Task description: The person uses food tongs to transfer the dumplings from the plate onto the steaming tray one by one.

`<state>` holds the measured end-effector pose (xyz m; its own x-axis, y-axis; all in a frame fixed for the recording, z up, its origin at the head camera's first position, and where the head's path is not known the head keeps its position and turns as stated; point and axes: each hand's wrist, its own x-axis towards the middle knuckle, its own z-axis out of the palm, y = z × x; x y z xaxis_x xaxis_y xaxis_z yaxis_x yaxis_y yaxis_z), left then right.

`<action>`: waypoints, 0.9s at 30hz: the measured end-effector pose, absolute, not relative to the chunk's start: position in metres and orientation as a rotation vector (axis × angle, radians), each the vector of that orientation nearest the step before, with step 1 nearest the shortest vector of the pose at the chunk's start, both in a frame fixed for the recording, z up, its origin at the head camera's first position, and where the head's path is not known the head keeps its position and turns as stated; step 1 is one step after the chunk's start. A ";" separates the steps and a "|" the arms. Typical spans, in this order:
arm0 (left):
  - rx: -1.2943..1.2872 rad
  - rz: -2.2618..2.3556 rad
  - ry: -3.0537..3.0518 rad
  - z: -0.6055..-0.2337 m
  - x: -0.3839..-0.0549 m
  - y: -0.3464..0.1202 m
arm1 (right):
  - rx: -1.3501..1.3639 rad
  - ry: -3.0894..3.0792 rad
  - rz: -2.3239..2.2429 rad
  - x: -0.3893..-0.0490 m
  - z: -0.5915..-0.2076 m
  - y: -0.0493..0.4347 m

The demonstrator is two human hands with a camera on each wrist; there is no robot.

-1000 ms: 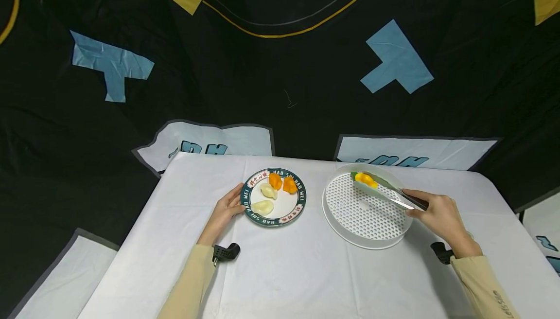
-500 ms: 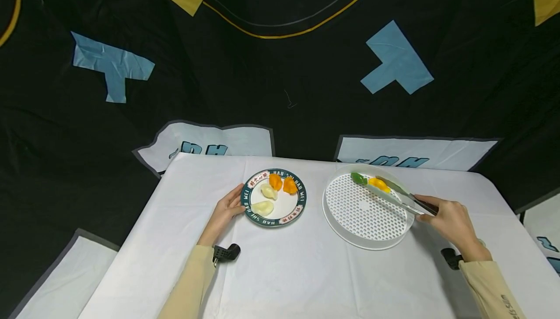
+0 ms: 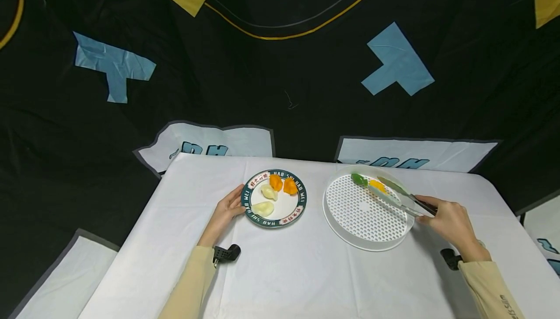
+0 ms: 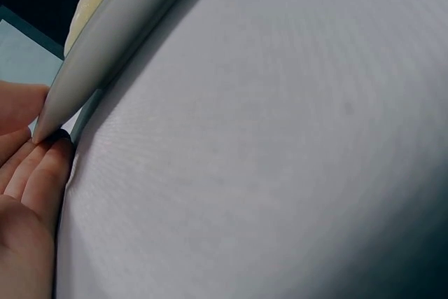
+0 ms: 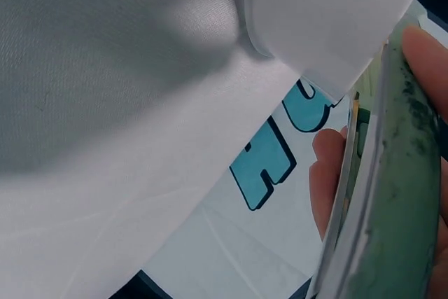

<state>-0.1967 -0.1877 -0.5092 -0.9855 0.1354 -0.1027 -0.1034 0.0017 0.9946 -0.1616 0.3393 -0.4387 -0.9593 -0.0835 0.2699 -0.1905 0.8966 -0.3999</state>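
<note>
While the left hand pinches a plate, the right hand grips tongs, long axis slanting, tips pointing forward-left.

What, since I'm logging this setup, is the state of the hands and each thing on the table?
Left hand: pinching the rim of the plate.
Right hand: gripping the tongs.
Plate: face up, bearing two orange pieces and two pale pieces.
Tongs: tips apart, yellow piece between them; whether gripped, unclear.
Perforated tray: uncovered, green piece lying on it.
Tablecloth: spread, lightly creased.
</note>
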 end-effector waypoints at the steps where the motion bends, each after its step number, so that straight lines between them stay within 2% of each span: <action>1: 0.030 2.103 2.099 -0.509 -0.197 -0.188 | 0.205 -2.817 0.633 -0.161 -0.439 0.339; 12: 0.032 2.101 2.091 -0.511 -0.198 -0.188 | 0.261 -2.805 0.649 -0.160 -0.428 0.325; 27: 0.041 2.120 2.081 -0.509 -0.197 -0.188 | 0.425 -2.789 0.730 -0.159 -0.410 0.274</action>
